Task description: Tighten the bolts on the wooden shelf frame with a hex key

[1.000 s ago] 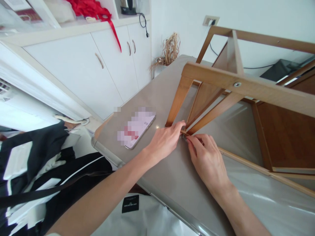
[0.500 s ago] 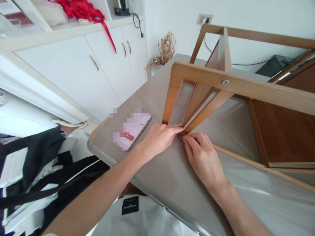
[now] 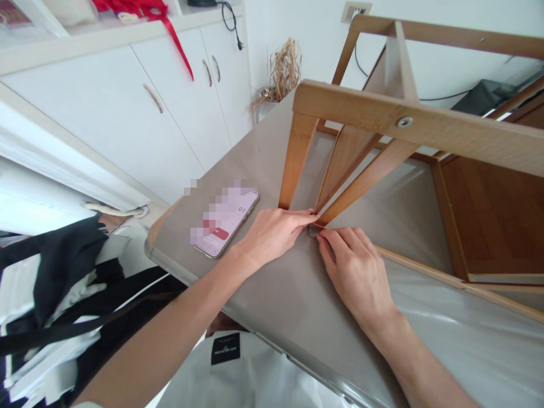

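A brown wooden frame [image 3: 352,105] with slanted legs and flat panels, like a shelf or rack, stands on the grey table. My left hand [image 3: 274,233] is at the low near corner, its fingers pressed together on the wood where the slats meet. Just right of it, my right hand [image 3: 359,263] pinches at the same corner with thumb and forefinger. A small shiny, clear-looking piece [image 3: 313,231] shows by its fingertips, too small to name. Its other fingers are curled. A metal bolt head [image 3: 404,122] sits in the upper rail.
A phone [image 3: 225,224] with a lit screen lies left of my hands on the table [image 3: 280,300]. White cabinets [image 3: 170,96] line the left wall, with red ribbon [image 3: 176,48] hanging over them. Dried plants [image 3: 280,71] stand behind. Dark and white cloth [image 3: 63,300] lies at lower left.
The view has tipped down slightly, so the frame's top sits higher in the picture. Both hands stay at the same corner; the right fingertips have shifted slightly. The phone's digits read 01 instead of 00.
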### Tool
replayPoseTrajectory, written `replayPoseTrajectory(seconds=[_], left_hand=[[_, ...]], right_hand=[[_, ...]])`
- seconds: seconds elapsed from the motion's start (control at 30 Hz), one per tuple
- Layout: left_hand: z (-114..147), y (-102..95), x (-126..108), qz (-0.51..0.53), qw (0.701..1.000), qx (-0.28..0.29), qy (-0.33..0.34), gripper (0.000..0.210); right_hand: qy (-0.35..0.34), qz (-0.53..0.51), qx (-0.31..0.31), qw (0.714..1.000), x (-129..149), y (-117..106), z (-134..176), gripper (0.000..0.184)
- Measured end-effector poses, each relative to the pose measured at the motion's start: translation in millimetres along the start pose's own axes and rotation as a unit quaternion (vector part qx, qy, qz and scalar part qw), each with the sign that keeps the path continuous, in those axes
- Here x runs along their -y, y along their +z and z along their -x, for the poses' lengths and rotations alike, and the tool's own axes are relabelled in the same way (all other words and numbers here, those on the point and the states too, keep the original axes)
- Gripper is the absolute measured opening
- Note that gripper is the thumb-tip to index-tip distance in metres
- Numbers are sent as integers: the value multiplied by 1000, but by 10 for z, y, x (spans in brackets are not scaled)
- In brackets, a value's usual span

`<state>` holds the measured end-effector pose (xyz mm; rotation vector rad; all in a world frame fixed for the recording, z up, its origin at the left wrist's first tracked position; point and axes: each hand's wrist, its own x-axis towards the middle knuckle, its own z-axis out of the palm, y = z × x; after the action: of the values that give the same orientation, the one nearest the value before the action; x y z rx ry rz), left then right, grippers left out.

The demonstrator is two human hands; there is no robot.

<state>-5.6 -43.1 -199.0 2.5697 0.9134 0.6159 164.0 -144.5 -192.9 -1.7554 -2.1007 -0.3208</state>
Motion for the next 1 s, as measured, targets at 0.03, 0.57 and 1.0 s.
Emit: replayPoseTrajectory(seconds=[0.03, 0.57, 1.0], left_hand=[[7, 15, 8, 5, 1000, -9, 3, 34], [40, 54, 2, 56, 997, -56, -18, 30], [51, 66, -15, 52, 997, -53, -28, 31]], right_hand=[[2, 1, 2, 1000, 6, 4, 8, 14], [11, -10, 16, 1000, 15, 36, 55, 13], [2, 12, 30, 999, 40, 8, 40, 16]])
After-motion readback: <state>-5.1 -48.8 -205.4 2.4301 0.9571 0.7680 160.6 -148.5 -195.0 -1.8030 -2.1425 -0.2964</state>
